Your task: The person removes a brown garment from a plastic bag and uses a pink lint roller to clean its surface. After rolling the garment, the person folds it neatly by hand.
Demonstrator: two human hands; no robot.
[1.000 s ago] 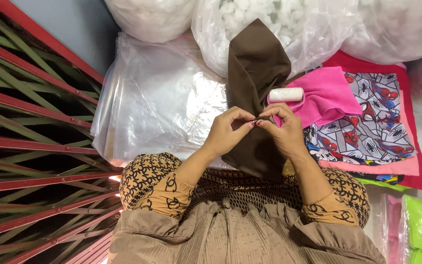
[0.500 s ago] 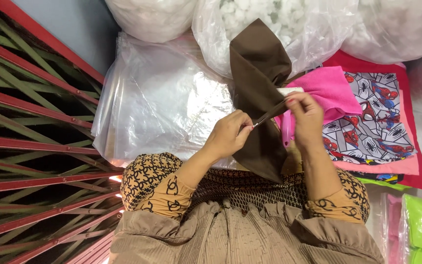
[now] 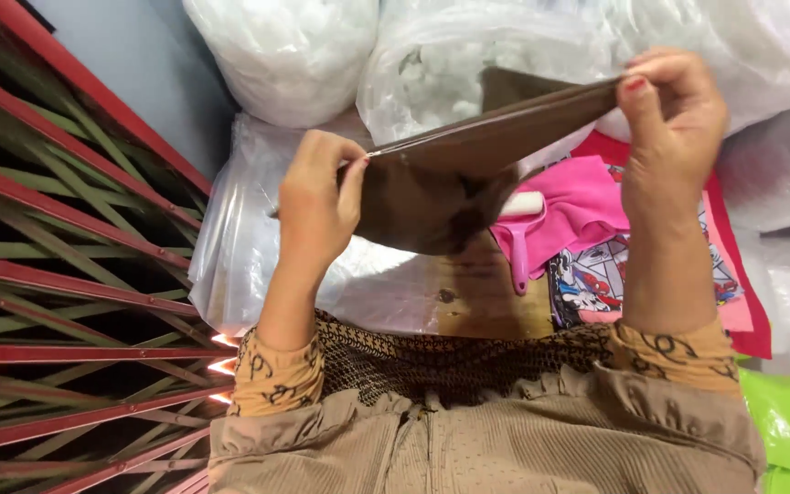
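I hold a brown piece of cloth (image 3: 468,160) stretched between both hands, lifted in front of me. My left hand (image 3: 317,197) pinches its left end between thumb and fingers. My right hand (image 3: 674,123) pinches its right end, higher and farther away. The top edge runs taut between the two hands and the rest of the cloth hangs in folds below it.
A pink lint roller (image 3: 521,224) lies on pink cloth (image 3: 587,206) beside printed fabric (image 3: 596,274) on a wooden surface (image 3: 482,297). Clear plastic sheeting (image 3: 249,238) lies left. White stuffed plastic bags (image 3: 304,50) stand behind. A red and green folding gate (image 3: 66,274) runs along the left.
Both hands have moved apart and upward, pulling the brown cloth from a hanging bunch into a taut line. The right hand rose toward the bags.
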